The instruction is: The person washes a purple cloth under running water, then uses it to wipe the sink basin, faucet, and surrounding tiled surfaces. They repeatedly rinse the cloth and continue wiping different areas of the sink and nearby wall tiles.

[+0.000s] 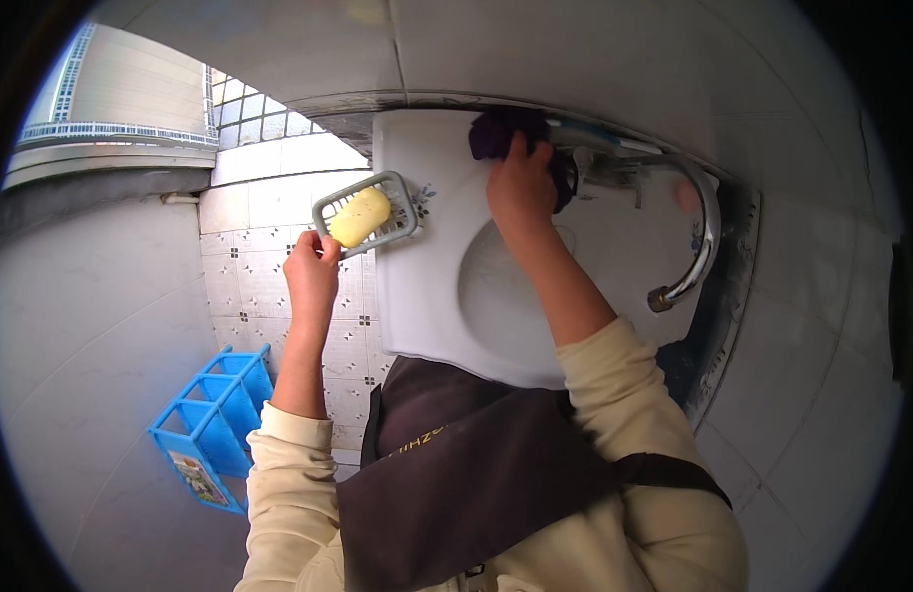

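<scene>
My left hand [312, 279] grips the near edge of a grey slatted soap dish [409, 201], held out at the left edge of the white washbasin [413, 301]. On the dish lies a bar of yellow soap [361, 218]. Over the basin's back rim, my right hand [521, 193] presses a bunched dark purple cloth [495, 132], its fingers closed on it. Part of the cloth hangs beside the fingers toward the tap's base. The bowl's right part is hidden by my right forearm.
A curved chrome tap [711, 222] arches over the basin's right side. Behind the cloth, a thin blue and white stick-like item [614, 139] lies along the wall. A blue plastic rack [218, 412] stands at lower left, near patterned floor tiles [269, 271]. Tiled walls enclose the basin.
</scene>
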`<state>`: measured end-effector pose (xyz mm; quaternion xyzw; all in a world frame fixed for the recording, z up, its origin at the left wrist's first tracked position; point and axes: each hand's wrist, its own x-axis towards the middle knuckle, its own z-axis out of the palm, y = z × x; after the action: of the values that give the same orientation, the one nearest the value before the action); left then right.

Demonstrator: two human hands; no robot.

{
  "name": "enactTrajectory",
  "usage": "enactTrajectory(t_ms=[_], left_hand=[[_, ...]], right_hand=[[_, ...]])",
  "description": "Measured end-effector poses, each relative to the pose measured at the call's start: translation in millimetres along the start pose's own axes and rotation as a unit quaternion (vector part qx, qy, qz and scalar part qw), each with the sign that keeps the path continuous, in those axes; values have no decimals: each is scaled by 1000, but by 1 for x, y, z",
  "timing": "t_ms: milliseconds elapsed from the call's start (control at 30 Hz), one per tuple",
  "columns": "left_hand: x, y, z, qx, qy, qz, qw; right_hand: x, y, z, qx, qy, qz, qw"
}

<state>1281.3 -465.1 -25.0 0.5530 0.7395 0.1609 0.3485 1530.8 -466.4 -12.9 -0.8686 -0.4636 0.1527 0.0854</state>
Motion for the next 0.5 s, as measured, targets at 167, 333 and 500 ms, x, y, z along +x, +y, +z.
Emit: enactTrajectory(t_ms=[167,333,500], left_hand=[[-1,-4,2,-1,-9,-4,1000],[3,-16,-4,-8,29,-17,999],[-1,-18,-29,-6,46,-47,998]], right_hand=[[-11,-14,19,-45,-21,-115,992],[19,-57,38,29,-59,-257,964],[-11,-42,42,32,-108,-305,946]])
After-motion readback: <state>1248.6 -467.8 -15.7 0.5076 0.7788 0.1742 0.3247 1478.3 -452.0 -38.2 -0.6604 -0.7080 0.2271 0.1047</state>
